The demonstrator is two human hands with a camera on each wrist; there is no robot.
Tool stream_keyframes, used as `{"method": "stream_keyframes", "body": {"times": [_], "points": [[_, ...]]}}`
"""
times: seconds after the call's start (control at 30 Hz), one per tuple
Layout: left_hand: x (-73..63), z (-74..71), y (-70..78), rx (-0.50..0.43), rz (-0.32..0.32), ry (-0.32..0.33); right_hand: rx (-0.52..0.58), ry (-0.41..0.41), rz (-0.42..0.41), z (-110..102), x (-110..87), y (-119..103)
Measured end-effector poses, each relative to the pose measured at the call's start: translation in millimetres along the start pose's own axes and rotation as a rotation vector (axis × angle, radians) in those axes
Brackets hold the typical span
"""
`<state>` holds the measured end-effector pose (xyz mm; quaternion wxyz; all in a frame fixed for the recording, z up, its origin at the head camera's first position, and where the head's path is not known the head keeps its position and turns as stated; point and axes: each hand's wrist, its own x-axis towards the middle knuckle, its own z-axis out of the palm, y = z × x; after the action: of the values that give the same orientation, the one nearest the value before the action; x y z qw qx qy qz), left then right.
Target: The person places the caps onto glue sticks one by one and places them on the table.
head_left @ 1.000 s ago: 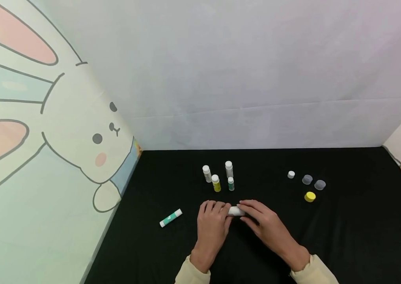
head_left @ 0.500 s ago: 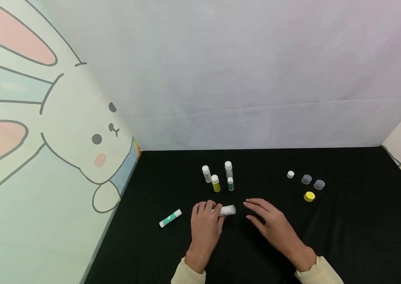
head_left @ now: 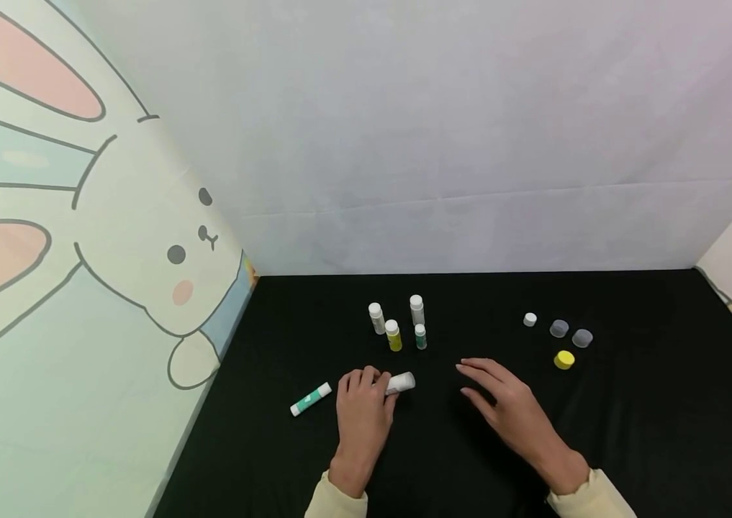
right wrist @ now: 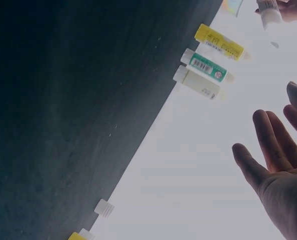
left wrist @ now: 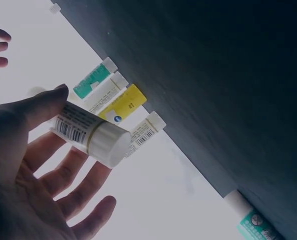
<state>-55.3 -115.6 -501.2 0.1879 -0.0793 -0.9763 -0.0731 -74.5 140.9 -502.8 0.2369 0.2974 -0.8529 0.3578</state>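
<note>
Head view, nearest first: pale sleeves point(head_left: 337, 498) reach in over the desk point(head_left: 663, 410), which is black. The two hands are apart. The left hand point(head_left: 363, 410) holds a white tube point(head_left: 402, 382), its free end pointing toward the right hand; the left wrist view shows the thumb and fingers pinching it by a barcoded label. The right hand point(head_left: 514, 414) holds nothing, its fingers spread above the desk.

Left of the left hand, a green-and-white stick point(head_left: 310, 399) lies on its side. Farther off, beyond the hands, a yellow stick point(head_left: 394, 337) and a small green stick point(head_left: 420, 337) stand upright near each other. Well to their right sit a yellow cap point(head_left: 564, 360), two translucent caps point(head_left: 582, 338) and a white cap point(head_left: 530, 319). Behind the coloured sticks, two white sticks point(head_left: 417, 311) stand upright. Farthest back hangs a pale backdrop point(head_left: 469, 129).
</note>
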Motion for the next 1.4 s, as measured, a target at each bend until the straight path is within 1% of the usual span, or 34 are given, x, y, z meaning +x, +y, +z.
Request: {"method": "stream_keyframes", "body": {"times": [0.27, 0.5, 0.77, 1.0, 1.07, 1.13, 1.37, 1.4], "points": [[-2.1, 2.8, -7.6, 0.028, -0.021, 0.010, 0.002, 0.006, 0.009, -4, -1.4, 5], [-2.8, 1.3, -12.7, 0.047, -0.054, -0.037, -0.015, 0.030, 0.009, -7, -2.5, 9], [-3.6, 0.8, -16.7, 0.077, -0.076, -0.064, -0.025, 0.048, 0.021, -12, -2.5, 13], [-4.4, 0.8, -21.5, 0.072, -0.126, -0.143, -0.036, 0.045, 0.031, -15, -4.7, 18], [-4.8, 0.7, -22.8, 0.074, -0.135, -0.157, -0.043, 0.051, 0.032, -16, -5.4, 20], [-5.2, 0.7, -24.1, 0.079, -0.138, -0.157, -0.050, 0.058, 0.038, -17, -6.0, 21], [-6.4, -1.1, -26.6, 0.094, -0.135, -0.113, -0.069, 0.061, 0.074, -23, -7.7, 27], [-6.8, -1.0, -27.2, 0.092, -0.138, -0.116, -0.074, 0.060, 0.082, -24, -8.0, 28]]}}
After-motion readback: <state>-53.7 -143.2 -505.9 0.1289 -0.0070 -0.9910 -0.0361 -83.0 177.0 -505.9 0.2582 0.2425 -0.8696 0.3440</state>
